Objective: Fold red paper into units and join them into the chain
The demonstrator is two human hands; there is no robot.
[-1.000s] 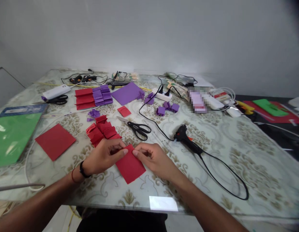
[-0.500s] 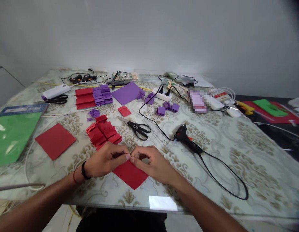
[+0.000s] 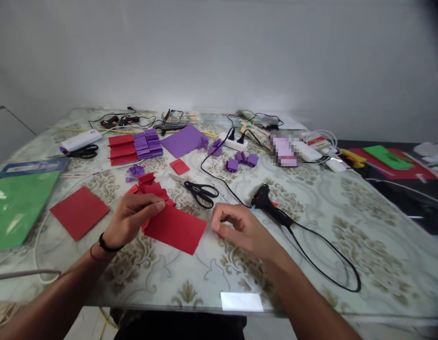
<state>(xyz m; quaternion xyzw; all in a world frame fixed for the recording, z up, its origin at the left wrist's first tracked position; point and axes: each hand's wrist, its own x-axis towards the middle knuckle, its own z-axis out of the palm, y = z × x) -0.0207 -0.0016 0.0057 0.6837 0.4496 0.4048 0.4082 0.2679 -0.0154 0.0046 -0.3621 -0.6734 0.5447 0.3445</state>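
A red paper sheet [image 3: 176, 229], rectangular in outline with a rough right end, hangs tilted just over the table. My left hand [image 3: 132, 217] pinches its upper left corner between thumb and fingers. Just right of the sheet, apart from it, is my right hand [image 3: 245, 231], its fingers curled to the thumb with nothing visible in them. Behind the left hand lie pleated red paper pieces [image 3: 148, 183], partly covered by the hand and sheet. Black-handled scissors [image 3: 201, 192] rest beyond the sheet, and a red paper square [image 3: 80, 212] lies to the left.
A black glue gun [image 3: 273, 208] with a looped cord lies on the right. Purple folded pieces [image 3: 242, 161], a purple sheet [image 3: 185, 140] and a white power strip [image 3: 233, 140] are farther back. A green paper pack [image 3: 24, 203] sits at far left.
My hands have drawn apart, the left one moving left with the red sheet, the right one letting go and moving right. The sheet now shows as a rectangle, not a pointed corner.
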